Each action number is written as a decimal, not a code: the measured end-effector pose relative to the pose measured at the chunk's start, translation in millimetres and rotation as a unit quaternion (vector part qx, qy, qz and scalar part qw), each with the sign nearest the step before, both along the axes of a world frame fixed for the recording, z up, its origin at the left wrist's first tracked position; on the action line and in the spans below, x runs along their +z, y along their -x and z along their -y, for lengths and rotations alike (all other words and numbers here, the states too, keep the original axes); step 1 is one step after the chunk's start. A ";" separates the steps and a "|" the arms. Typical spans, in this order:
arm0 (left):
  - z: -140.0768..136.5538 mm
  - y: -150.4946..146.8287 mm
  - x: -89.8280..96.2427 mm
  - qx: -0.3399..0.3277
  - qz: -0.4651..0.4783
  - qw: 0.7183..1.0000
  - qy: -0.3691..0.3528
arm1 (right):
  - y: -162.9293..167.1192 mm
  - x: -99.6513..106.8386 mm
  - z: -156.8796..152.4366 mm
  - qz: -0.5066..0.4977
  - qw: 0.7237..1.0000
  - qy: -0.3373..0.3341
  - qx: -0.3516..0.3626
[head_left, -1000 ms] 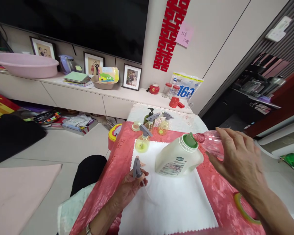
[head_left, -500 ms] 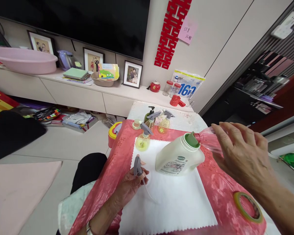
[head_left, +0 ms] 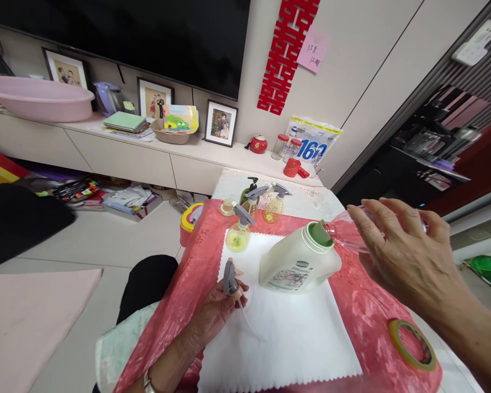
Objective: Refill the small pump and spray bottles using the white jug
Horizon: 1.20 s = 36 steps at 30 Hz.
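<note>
My left hand [head_left: 219,311] is closed around a grey spray nozzle [head_left: 230,279], its thin clear tube hanging over the white cloth [head_left: 286,338]. Fingers of my right hand [head_left: 405,245] wrap a clear pinkish bottle [head_left: 347,230], tipped on its side. The bottle's mouth rests at the green spout of a large pale detergent jug [head_left: 298,262], which stands upright and uncapped on the cloth. Whether liquid is flowing cannot be made out. Beyond the jug's left stands a spray bottle [head_left: 238,237] with yellowish liquid.
Two more spray bottles, one amber-tinted [head_left: 273,210], and a dark green pump bottle [head_left: 245,194] stand at the table's far side. A yellow tape roll [head_left: 412,344] lies on the red table cover [head_left: 364,305] at right. Behind, a low cabinet [head_left: 126,147] bears frames and a pink basin [head_left: 41,101].
My right hand and the bottle have tilted slightly, the bottle's rear end a little higher. My left hand with the spray nozzle stays put.
</note>
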<state>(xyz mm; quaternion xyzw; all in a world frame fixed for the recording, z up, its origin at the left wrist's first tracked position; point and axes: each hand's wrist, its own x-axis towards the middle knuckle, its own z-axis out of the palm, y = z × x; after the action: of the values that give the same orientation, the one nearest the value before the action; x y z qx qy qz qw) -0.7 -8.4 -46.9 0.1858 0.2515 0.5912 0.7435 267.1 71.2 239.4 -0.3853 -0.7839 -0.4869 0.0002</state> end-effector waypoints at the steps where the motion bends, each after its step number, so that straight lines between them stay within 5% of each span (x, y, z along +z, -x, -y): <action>1: -0.1 0.0 -0.5 0.000 0.002 1.000 -0.001 | 0.6 0.8 0.2 0.001 1.000 0.002 0.000; 19: -0.5 0.1 2.2 -0.008 -0.008 1.000 -0.007 | 3.6 8.5 -1.7 0.047 0.999 0.006 -0.019; 36: 0.3 -0.8 7.6 -0.003 -0.019 1.000 0.005 | 8.1 13.8 1.4 0.082 0.994 -0.045 0.065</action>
<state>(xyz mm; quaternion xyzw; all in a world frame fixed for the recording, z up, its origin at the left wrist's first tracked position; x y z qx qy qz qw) 0.1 -8.7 -39.2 0.1942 0.2684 0.5839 0.7411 259.0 69.8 253.2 -0.2923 -0.7817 -0.5507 -0.0151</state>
